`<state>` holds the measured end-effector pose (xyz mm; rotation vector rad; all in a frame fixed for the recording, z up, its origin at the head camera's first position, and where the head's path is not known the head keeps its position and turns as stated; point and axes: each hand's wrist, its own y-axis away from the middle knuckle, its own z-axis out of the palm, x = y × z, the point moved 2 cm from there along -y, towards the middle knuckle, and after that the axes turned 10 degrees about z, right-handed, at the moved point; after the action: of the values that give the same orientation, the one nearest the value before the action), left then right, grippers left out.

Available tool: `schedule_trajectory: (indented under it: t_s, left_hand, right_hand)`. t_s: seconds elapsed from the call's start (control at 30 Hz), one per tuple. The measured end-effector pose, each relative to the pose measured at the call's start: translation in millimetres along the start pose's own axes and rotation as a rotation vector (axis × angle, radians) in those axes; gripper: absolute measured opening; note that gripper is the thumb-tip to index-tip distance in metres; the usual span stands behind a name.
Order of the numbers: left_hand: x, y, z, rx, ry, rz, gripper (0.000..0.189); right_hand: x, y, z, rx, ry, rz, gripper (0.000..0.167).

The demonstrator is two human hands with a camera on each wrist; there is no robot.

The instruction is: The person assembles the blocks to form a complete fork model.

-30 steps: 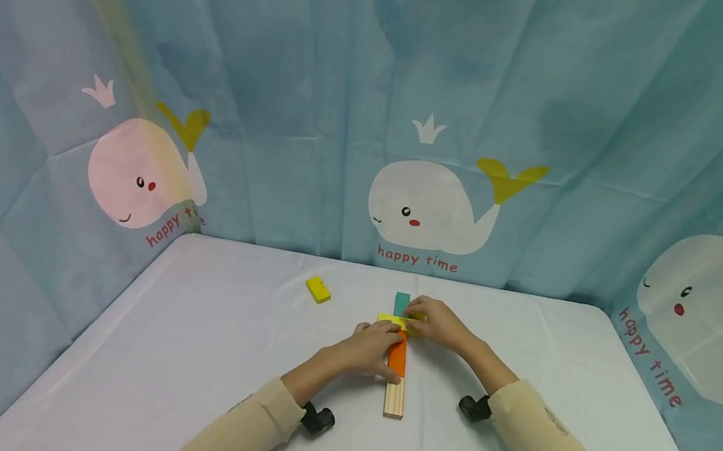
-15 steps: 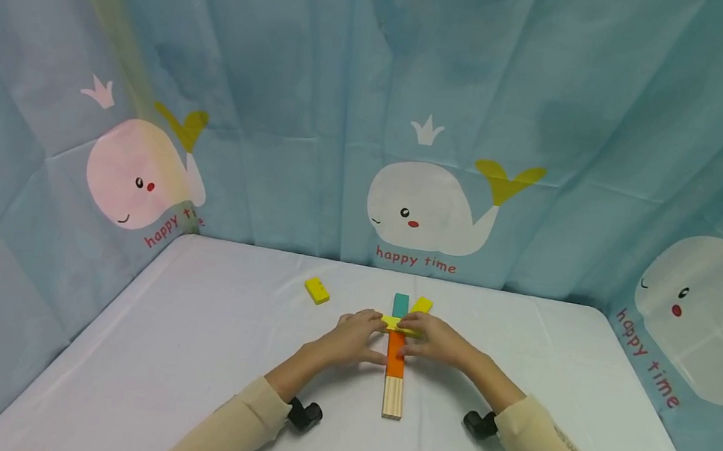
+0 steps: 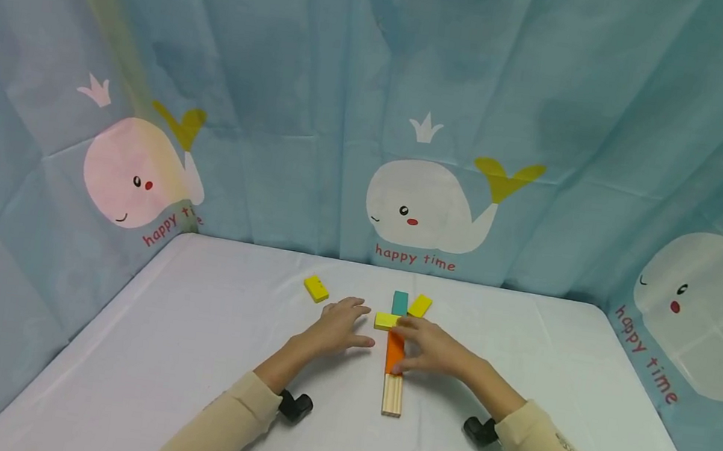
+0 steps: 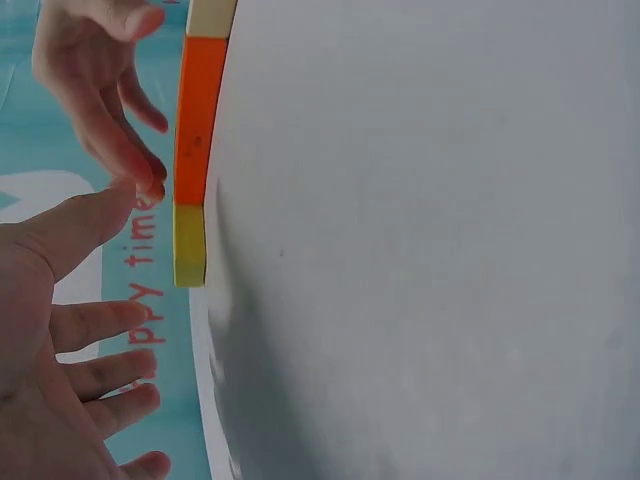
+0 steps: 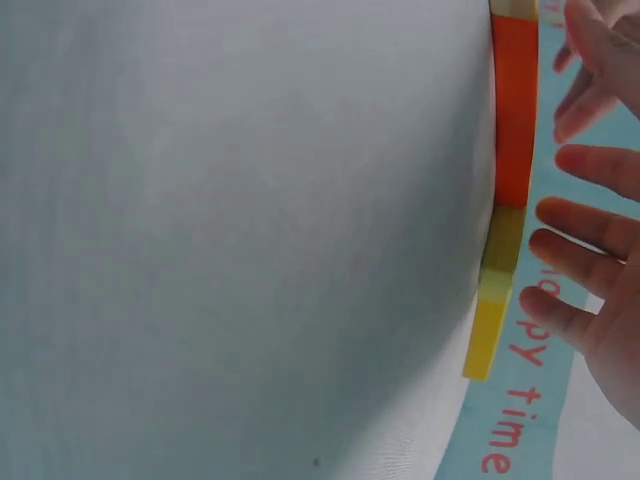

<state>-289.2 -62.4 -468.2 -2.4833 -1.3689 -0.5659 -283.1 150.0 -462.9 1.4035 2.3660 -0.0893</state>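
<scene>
A column of wooden blocks runs away from me: a plain wood block [image 3: 392, 395], an orange block [image 3: 394, 357], a yellow block [image 3: 385, 322] lying crosswise, and a teal block [image 3: 400, 302] at the far end. Beside the teal one, a second yellow block [image 3: 420, 306] slants outward to the right. My left hand [image 3: 337, 326] hovers left of the column with fingers spread, holding nothing. Over the right end of the crosswise block and the orange block is my right hand [image 3: 433, 347], fingers extended and apart; it hides part of both.
A third yellow block [image 3: 316, 288] lies alone at the back left of the white-covered table [image 3: 196, 356]. Behind the table hangs a blue curtain [image 3: 323, 100] printed with whales. A black camera mount shows at each wrist.
Both hands have come off the crosswise yellow block. The left hand has drawn away to the left; the right has come slightly nearer, uncovering the slanted yellow block.
</scene>
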Motion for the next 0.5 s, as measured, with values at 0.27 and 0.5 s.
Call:
schedule_trajectory:
  t_s: [0.27,0.5]
  left_hand:
    - [-14.4,1.7,-5.9,0.058,-0.012,-0.022,0.066]
    - [-26.8,1.7,-10.7,0.076,-0.023,-0.08,0.067]
  right_hand:
    - [-3.3,3.6,3.0,-0.017,0.039,-0.009,0.084]
    - [-3.7,4.6,5.5,-0.019,0.064,-0.003,0.085]
